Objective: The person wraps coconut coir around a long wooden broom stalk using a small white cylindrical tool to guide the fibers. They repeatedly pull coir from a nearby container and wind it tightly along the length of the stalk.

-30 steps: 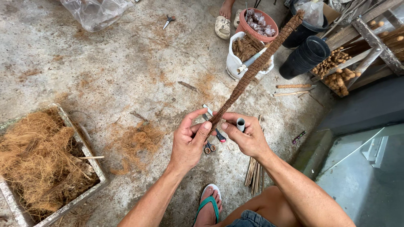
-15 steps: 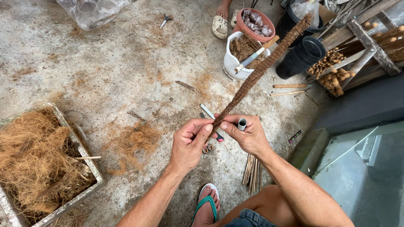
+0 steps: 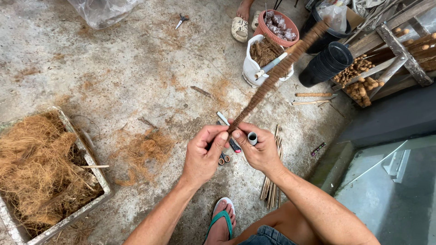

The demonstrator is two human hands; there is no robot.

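Note:
Both my hands hold the near end of a long stick wrapped in brown coir fibre (image 3: pixel 272 79), which points up and away to the upper right. My left hand (image 3: pixel 205 154) pinches its near end with thumb and fingers. My right hand (image 3: pixel 259 149) grips the same end and also holds a small white spool (image 3: pixel 252 138) between its fingers. Scissors (image 3: pixel 224 158) and a small tool lie on the concrete just under my hands.
A tray of loose coir (image 3: pixel 41 168) sits at the left, a small coir pile (image 3: pixel 143 152) beside it. Bare sticks (image 3: pixel 270 186) lie by my sandalled foot (image 3: pixel 221 220). Farther off: a white jug of fibre (image 3: pixel 258 61), stacked black pots (image 3: pixel 326 66), a pink bowl (image 3: pixel 276 25), another person's feet (image 3: pixel 240 20).
The wrapped stick has swung a little, its far tip shifting left and up. My hands stay together at its near end.

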